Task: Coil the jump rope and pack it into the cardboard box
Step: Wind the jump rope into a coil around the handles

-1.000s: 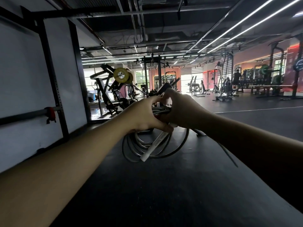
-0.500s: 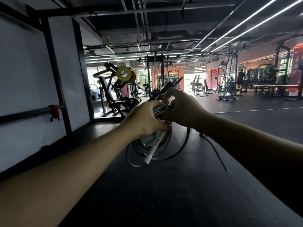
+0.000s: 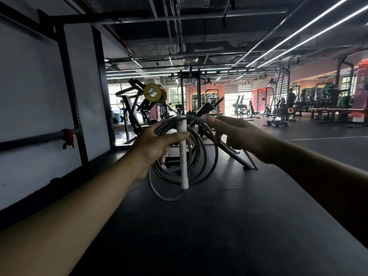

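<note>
The jump rope [image 3: 207, 166] hangs as a bundle of grey loops in front of me, above the dark floor. My left hand [image 3: 153, 146] is closed around the top of the loops and pins a white handle [image 3: 183, 154] that hangs straight down. To the right of the coil, my right hand [image 3: 239, 136] has its fingers spread, and its fingertips are close to the upper right of the loops. A thin dark stick shows under the right hand; I cannot tell whether the hand holds it. No cardboard box is in view.
A white wall with a black rack frame and a bar with a red clamp [image 3: 68, 136] runs along the left. A plate-loaded machine with yellow plates [image 3: 153, 92] stands just behind the coil. Black rubber floor [image 3: 199, 236] stretches ahead. Far right, more gym machines and a person [image 3: 291, 99].
My right hand has let go of the coil's top and opened to the right. The white handle now hangs vertical instead of slanted. The view shifted slightly.
</note>
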